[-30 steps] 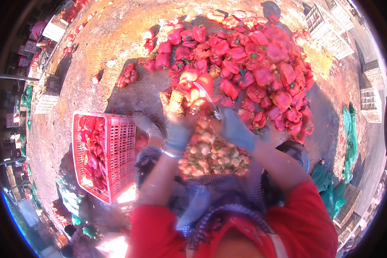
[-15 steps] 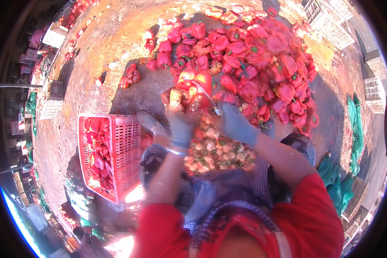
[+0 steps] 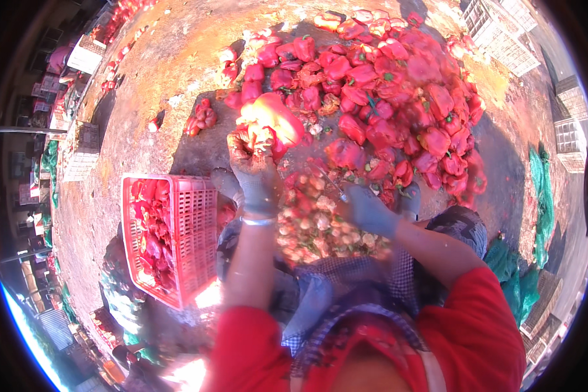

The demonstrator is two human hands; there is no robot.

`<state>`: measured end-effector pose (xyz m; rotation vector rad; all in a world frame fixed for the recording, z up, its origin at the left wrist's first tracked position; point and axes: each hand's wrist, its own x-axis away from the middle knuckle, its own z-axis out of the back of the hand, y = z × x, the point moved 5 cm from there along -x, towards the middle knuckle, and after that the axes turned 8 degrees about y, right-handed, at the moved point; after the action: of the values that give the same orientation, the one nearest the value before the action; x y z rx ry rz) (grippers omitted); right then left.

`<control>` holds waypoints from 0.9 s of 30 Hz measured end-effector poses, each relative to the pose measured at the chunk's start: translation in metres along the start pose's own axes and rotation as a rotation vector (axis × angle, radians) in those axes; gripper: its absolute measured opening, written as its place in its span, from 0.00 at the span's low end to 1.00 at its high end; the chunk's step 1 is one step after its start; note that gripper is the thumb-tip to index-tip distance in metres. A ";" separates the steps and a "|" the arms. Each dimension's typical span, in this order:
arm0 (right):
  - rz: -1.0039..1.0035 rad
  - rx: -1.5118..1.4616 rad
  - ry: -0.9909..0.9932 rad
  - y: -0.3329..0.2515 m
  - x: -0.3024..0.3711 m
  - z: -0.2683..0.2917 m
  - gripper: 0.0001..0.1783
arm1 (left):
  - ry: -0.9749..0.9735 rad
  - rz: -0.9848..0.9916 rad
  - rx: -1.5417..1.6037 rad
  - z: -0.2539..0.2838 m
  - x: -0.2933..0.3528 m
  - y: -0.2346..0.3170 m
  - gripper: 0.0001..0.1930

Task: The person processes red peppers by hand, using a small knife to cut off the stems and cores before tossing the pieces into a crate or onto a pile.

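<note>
My left hand (image 3: 253, 176), in a soiled gray-blue glove, grips a large red bell pepper (image 3: 282, 127), sunlit pale on its far left side. To its right, my gloved right hand (image 3: 371, 212) is closed around a thin metal tool with a curved blade (image 3: 336, 188); motion blurs the blade and the handle is mostly covered by the fingers. The tool is apart from the pepper. Below and between both hands lies a heap of cut pepper cores (image 3: 326, 228) with pale seeds and green stems. Beyond them spreads a large pile of whole red peppers (image 3: 379, 85).
A pink plastic crate (image 3: 199, 225) filled with red pepper pieces stands tilted at my left, by my leg. A few loose peppers (image 3: 201, 119) lie on the ground. White crates (image 3: 500, 39) are at the far right, and green netting (image 3: 541, 202) lies along the right side.
The pepper in my left hand has moved left and tilted, away from the tool. My right hand has drawn back slightly right and nearer, taking the curved blade off the pepper.
</note>
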<state>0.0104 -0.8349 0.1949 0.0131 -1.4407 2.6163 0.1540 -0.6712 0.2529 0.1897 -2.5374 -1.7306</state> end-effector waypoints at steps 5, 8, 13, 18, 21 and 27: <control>0.016 0.005 0.253 -0.023 -0.040 0.031 0.25 | -0.077 0.009 -0.174 -0.013 0.012 0.001 0.10; 0.186 -0.102 0.428 -0.049 -0.052 0.044 0.27 | -0.229 0.016 -0.146 -0.008 0.019 -0.022 0.12; 0.473 0.122 0.546 -0.051 -0.047 0.053 0.32 | -0.404 0.071 -0.054 -0.029 0.040 -0.018 0.14; 0.307 0.013 0.452 -0.049 -0.052 0.051 0.29 | -0.428 0.038 -0.081 -0.015 0.037 -0.020 0.14; 0.241 -0.079 0.446 -0.033 -0.056 0.049 0.26 | -0.448 0.060 -0.025 -0.019 0.040 -0.014 0.14; 0.017 -0.369 0.288 -0.035 -0.060 0.058 0.19 | -0.428 0.053 -0.105 -0.007 0.038 -0.012 0.11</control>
<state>0.0703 -0.8731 0.2506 -0.4005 -1.7841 2.2071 0.1183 -0.6870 0.2435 -0.2822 -2.6790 -2.0638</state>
